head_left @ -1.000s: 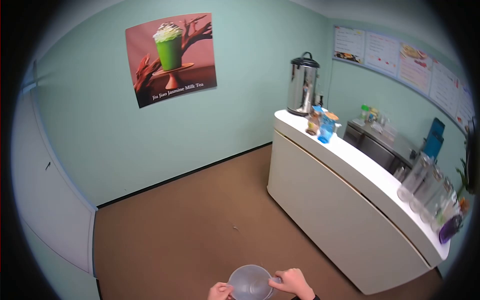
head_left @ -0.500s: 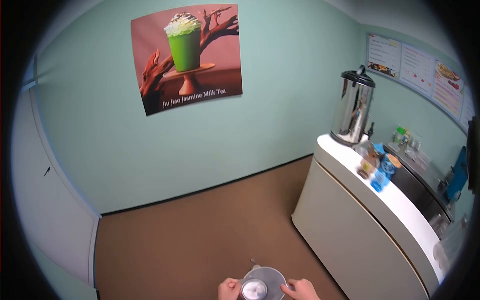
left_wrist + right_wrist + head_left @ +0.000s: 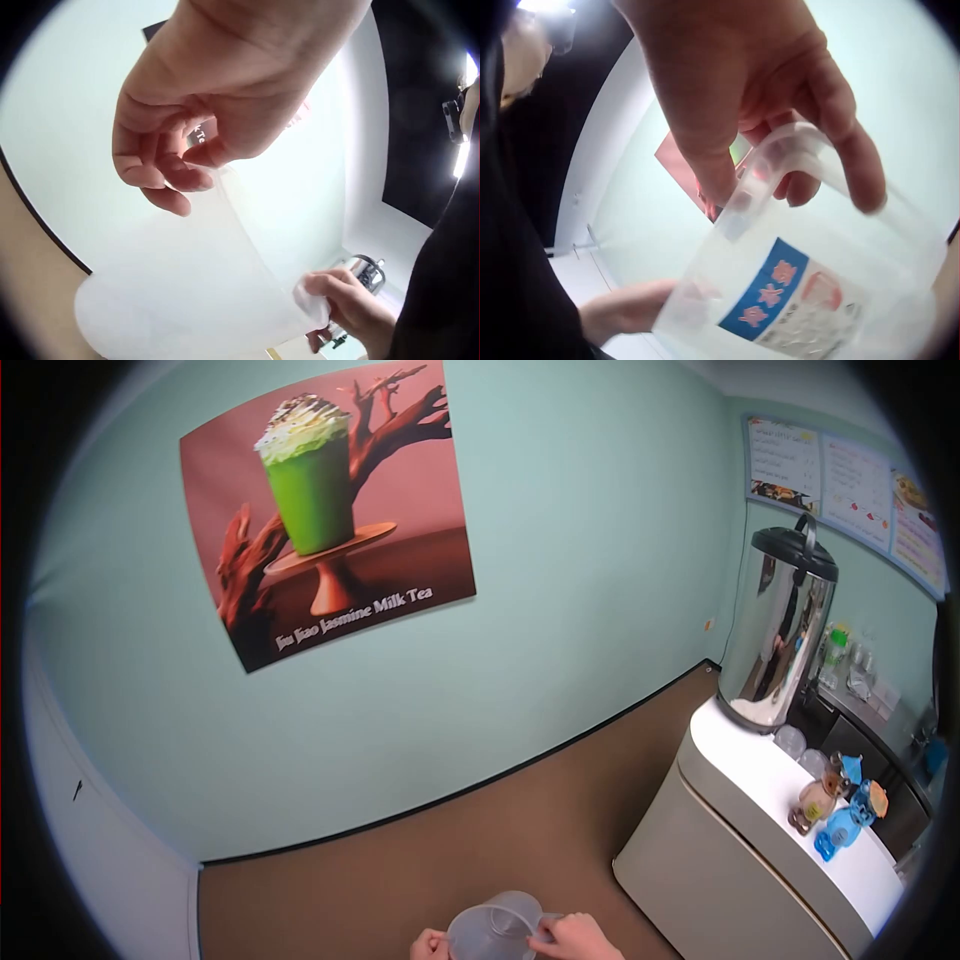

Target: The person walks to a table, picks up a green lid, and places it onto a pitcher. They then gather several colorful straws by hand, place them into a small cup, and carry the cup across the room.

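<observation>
A clear plastic jug with a blue label (image 3: 795,300) is held in both hands. The right hand (image 3: 580,938) curls its grip round the handle (image 3: 780,150) and the left hand (image 3: 187,112) pinches the rim (image 3: 247,225).

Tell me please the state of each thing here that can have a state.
plastic jug: held in the air, looks empty.
left hand: pinches the jug's rim.
right hand: curled round the jug's handle.
metal urn: lid on, upright on the counter.
toy figures: upright on the counter.
</observation>
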Action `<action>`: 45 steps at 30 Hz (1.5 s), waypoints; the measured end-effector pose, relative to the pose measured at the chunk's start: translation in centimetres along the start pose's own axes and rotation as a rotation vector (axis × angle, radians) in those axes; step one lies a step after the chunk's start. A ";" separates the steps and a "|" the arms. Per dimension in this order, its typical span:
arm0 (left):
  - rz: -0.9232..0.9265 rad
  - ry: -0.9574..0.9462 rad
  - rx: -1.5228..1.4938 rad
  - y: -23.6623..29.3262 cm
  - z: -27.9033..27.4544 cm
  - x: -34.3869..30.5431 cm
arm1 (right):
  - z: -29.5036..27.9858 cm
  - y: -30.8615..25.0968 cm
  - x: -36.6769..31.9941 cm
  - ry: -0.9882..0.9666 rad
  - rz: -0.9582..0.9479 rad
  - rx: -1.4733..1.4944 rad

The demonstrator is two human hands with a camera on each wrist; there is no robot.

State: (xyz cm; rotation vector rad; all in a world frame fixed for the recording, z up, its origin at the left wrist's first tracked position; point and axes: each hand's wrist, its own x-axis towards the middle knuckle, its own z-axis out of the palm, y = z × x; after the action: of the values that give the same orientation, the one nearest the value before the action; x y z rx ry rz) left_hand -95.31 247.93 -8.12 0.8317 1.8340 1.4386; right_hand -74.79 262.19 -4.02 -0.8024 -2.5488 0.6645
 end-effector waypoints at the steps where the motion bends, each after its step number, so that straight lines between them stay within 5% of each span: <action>1: 0.037 -0.017 -0.014 -1.3 0.5 2.3 | -0.6 0.5 2.0 -0.005 -0.017 0.003; 3: 0.093 -0.064 -0.040 -4.0 1.6 6.5 | -1.1 2.6 6.1 -0.131 0.059 -0.061; 4: -0.223 -0.171 -0.426 -5.5 1.7 9.1 | -0.2 4.7 8.2 -0.149 0.106 -0.040; 8: 0.050 -0.303 0.122 0.5 3.1 18.8 | 0.8 9.8 16.2 -0.133 0.213 -0.006; 12: -0.288 -0.484 -0.181 1.0 3.7 31.3 | -0.8 12.6 23.4 -0.117 0.265 -0.058; 15: -0.359 -0.662 -0.010 1.6 5.4 41.1 | -1.8 15.2 27.3 -0.097 0.358 -0.089; 19: -0.202 -0.732 0.302 7.6 9.8 48.7 | -2.6 18.7 31.0 -0.012 0.560 -0.020; 24: 0.043 -0.701 0.372 10.1 17.7 56.6 | -2.8 26.5 35.3 0.123 0.787 0.032; 29: 0.172 -0.590 0.453 8.8 26.4 65.0 | -7.0 36.8 41.5 0.185 0.754 -0.028; 31: 0.120 -0.699 0.411 9.6 29.3 69.1 | -7.7 41.4 43.1 0.204 0.688 -0.091; 35: -0.041 -0.744 0.336 15.0 35.6 74.0 | -13.7 46.9 47.3 0.258 0.649 -0.179; 38: 0.143 -0.645 0.403 18.5 40.6 75.7 | -16.5 50.3 49.2 0.401 0.664 -0.188; 45: -0.006 -1.042 0.454 15.0 56.6 87.4 | -20.3 63.5 51.0 0.379 1.005 -0.131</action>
State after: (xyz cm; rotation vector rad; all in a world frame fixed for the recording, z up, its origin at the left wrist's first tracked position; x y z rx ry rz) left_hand -99.46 352.93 -13.34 1.4342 1.2942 0.3653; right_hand -76.60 345.82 -10.84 -2.0550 -1.7401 0.5237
